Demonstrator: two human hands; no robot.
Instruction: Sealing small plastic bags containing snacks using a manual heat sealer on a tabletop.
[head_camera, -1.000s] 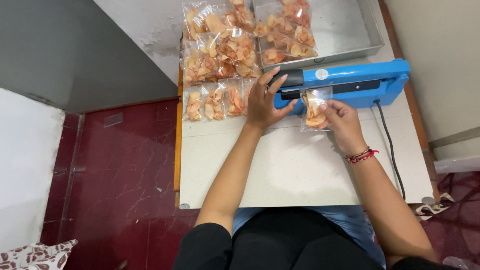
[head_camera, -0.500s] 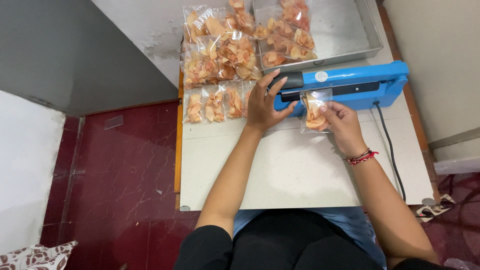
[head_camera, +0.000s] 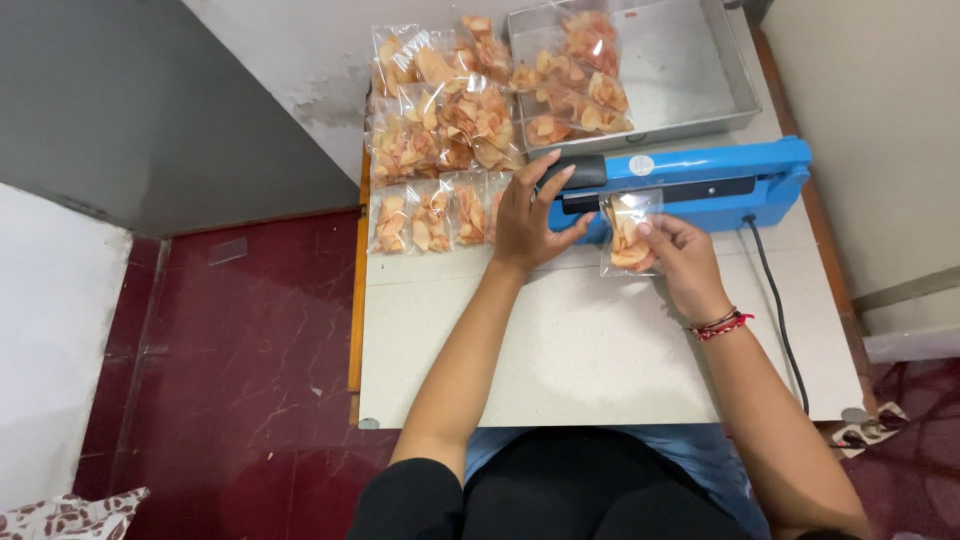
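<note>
A blue heat sealer (head_camera: 700, 180) lies across the far side of the white table (head_camera: 590, 350). My left hand (head_camera: 530, 215) rests on the black handle end of its arm, fingers spread. My right hand (head_camera: 680, 255) pinches a small clear bag of orange chips (head_camera: 628, 240), whose top edge sits in the sealer's jaw.
A row of small sealed chip bags (head_camera: 435, 215) lies left of the sealer. Larger bags of chips (head_camera: 450, 110) are piled behind it, some in a metal tray (head_camera: 690, 80). The sealer's black cable (head_camera: 775, 300) runs down the table's right side. A red tiled floor (head_camera: 240, 350) lies to the left.
Almost nothing has moved; both hands stay at the sealer, the right one holding the bag in the jaw.
</note>
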